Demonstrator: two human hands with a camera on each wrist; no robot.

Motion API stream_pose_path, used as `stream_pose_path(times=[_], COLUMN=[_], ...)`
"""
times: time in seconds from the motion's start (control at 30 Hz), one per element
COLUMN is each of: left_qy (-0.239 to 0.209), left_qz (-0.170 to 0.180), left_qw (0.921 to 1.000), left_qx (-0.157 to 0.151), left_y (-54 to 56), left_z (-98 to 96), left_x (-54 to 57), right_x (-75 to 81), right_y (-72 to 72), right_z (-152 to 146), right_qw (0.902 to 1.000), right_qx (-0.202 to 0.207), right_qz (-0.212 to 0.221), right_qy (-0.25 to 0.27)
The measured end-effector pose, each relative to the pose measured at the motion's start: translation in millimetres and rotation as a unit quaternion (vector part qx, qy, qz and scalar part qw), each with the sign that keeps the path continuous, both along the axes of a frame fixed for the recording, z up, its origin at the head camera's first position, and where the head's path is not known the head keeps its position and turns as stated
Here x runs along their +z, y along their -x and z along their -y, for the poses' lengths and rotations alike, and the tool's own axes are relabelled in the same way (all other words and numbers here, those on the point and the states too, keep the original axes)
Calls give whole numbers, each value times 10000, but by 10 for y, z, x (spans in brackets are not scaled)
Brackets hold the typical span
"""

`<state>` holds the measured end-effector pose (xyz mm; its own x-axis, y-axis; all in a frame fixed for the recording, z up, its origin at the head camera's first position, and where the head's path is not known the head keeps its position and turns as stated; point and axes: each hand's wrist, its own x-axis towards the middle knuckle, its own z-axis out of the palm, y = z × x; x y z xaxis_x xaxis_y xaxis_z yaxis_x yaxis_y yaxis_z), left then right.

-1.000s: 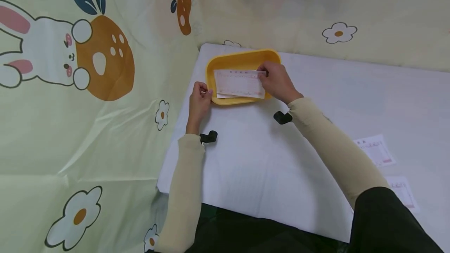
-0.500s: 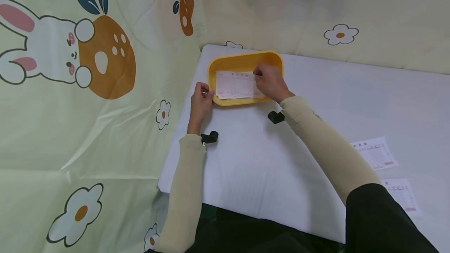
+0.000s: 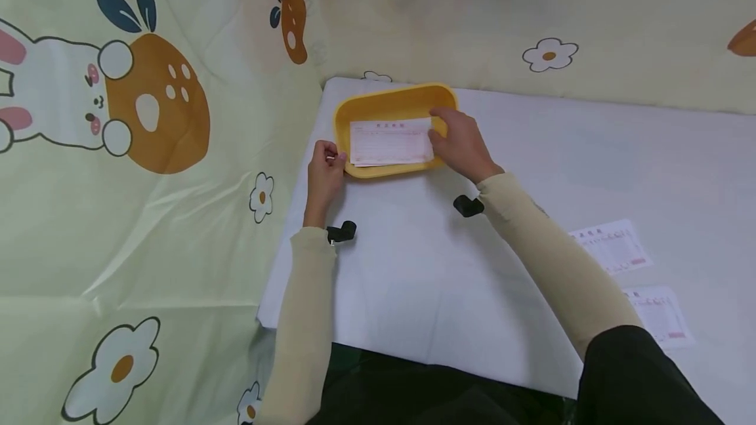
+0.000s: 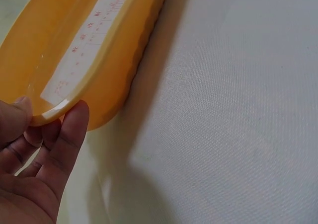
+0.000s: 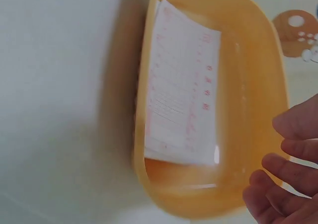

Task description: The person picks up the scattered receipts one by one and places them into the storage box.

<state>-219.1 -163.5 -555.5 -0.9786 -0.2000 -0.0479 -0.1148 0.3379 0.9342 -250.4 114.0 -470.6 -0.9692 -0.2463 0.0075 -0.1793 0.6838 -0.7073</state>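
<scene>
A yellow plastic tray (image 3: 380, 107) sits at the table's far left corner. Inside it lies a small stack of white paper slips (image 3: 390, 143) printed in pink, the top one facing up; the edges of others peek out beneath. My left hand (image 3: 323, 179) pinches the tray's left rim, and the left wrist view shows the thumb (image 4: 14, 118) on the inner side and fingers underneath. Over the tray's right end hovers my right hand (image 3: 465, 143). In the right wrist view its fingers (image 5: 293, 172) are apart and hold nothing, clear of the slips.
Two more printed slips, one farther back (image 3: 615, 246) and one nearer (image 3: 660, 315), lie on the white tablecloth (image 3: 413, 248) by my right forearm. A patterned sheet (image 3: 496, 18) hangs behind the table and along its left side.
My right hand has let go of a slip, which now rests on the stack in the tray, and its fingers have spread. The left hand keeps its hold on the rim.
</scene>
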Motion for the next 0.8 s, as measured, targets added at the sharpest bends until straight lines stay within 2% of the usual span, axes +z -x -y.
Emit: stream_pose_path(times=[0.13,0.23,0.43,0.57,0.8], left_qy=[-36,-49,-61,-53,-45], left_qz=[164,247,160,222,230], left_qw=[9998,9997,9998,9997,9997], left_qx=[48,50,-56,-56,-91], left_y=[-10,-13,-19,-19,-17], left_z=[13,12,15,22,19], left_x=[16,22,35,36,29], right_x=[14,19,-1,-42,-147], right_y=[-156,-283,-500,-613,-843], right_z=[-165,-300,-574,-742,-1053], right_qw=[9991,9982,9956,9926,9907], right_qx=[-204,-385,-571,-675,-955], right_qz=[-295,-353,-642,-897,-881], right_qy=[247,301,375,457,397])
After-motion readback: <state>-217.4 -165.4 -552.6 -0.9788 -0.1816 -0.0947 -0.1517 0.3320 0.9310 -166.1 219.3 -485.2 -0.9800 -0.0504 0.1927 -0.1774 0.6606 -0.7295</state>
